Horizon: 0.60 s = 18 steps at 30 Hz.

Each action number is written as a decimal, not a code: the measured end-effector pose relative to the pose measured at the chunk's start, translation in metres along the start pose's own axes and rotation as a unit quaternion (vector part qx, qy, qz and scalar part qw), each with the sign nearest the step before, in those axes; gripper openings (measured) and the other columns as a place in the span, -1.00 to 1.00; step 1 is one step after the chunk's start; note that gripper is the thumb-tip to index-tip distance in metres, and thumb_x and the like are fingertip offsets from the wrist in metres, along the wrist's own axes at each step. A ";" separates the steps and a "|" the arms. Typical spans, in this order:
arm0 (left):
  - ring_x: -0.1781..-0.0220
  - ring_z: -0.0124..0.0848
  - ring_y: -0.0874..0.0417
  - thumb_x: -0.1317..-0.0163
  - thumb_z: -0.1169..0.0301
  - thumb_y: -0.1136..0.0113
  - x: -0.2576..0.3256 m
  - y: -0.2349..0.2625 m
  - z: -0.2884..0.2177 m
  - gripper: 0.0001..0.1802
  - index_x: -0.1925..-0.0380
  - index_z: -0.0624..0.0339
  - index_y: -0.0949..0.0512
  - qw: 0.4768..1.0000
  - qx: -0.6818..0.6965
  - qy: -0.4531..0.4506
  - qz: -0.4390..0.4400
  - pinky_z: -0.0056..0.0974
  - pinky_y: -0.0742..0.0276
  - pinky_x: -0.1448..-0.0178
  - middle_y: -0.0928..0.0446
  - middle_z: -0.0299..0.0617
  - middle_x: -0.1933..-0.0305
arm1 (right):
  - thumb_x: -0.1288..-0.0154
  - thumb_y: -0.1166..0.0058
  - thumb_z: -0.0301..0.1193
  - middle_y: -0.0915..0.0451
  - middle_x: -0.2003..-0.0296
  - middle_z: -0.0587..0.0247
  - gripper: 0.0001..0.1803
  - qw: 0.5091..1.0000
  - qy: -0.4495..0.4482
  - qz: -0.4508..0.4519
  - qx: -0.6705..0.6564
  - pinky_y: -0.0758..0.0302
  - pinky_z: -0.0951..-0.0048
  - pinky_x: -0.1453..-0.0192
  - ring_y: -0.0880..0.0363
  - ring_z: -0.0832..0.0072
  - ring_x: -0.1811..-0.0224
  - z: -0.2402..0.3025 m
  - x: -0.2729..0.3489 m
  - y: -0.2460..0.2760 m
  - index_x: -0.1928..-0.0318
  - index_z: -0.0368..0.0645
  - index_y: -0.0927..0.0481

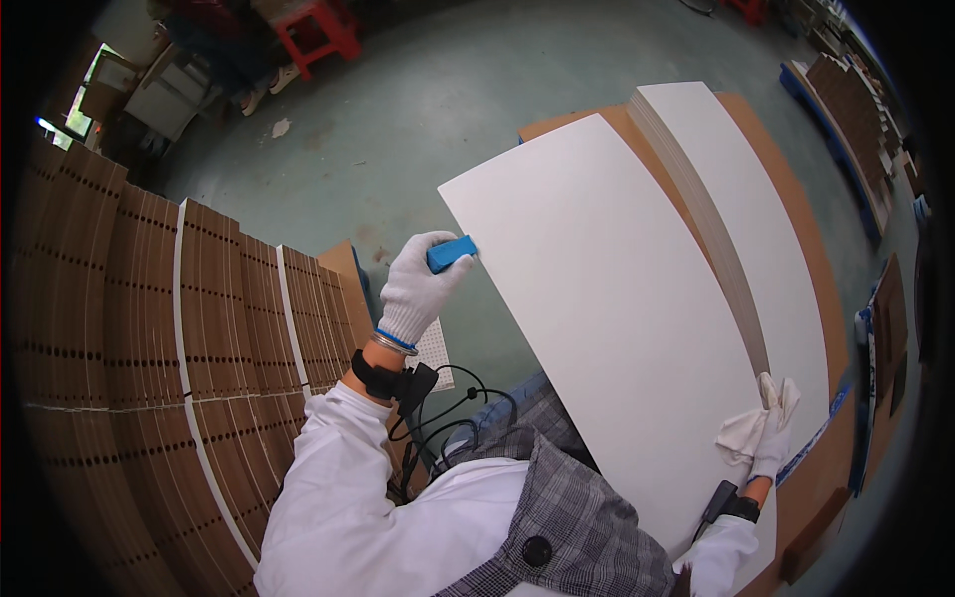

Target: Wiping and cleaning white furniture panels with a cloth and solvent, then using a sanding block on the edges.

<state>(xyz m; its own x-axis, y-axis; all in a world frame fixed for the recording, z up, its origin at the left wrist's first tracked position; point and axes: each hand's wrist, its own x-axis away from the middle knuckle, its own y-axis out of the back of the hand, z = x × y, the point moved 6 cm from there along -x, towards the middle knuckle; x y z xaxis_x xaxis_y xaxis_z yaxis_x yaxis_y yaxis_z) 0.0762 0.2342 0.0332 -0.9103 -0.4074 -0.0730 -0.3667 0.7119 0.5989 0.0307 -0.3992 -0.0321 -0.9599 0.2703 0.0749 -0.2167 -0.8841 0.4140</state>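
Note:
My left hand [420, 286], in a white knit glove, is closed round a small blue block [451, 255]. The block's end meets the left long edge of a large white panel [597, 269]. At the panel's right edge, my gloved right hand [772, 438] grips a crumpled whitish cloth [738, 438]. Some of its fingers are hidden by the cloth and the viewing angle. Beyond that edge lies a stack of white panels [756, 219], its layered grey-brown side facing me.
Brown cardboard [748, 119] lies under the panels. To my left stand tall stacks of brown boards with rows of holes [149, 298]. Black cables [477, 378] hang by my left forearm. A red stool [316, 35] and a person's legs and feet [261, 90] are at the far left.

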 end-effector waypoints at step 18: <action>0.21 -0.44 -0.63 -0.08 0.42 -0.34 0.013 -0.007 -0.013 -0.67 0.15 0.24 -0.54 0.993 -0.013 -0.105 -0.045 -0.35 -0.57 0.10 -0.60 -0.14 0.23 | -0.34 0.26 -0.50 -0.22 -0.36 0.09 -0.43 0.999 0.027 0.007 0.026 -0.07 0.37 -0.47 -0.18 0.33 -0.41 -0.018 0.001 0.013 -0.37 -0.29 -0.13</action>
<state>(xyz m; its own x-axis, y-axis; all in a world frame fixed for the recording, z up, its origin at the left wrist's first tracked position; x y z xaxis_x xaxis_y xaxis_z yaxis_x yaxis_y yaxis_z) 0.0690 0.2166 0.0387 -0.8951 -0.3383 -0.2905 -0.4457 0.6624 0.6022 0.0239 -0.4174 -0.0424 -0.9712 0.2359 0.0336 -0.1945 -0.8664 0.4599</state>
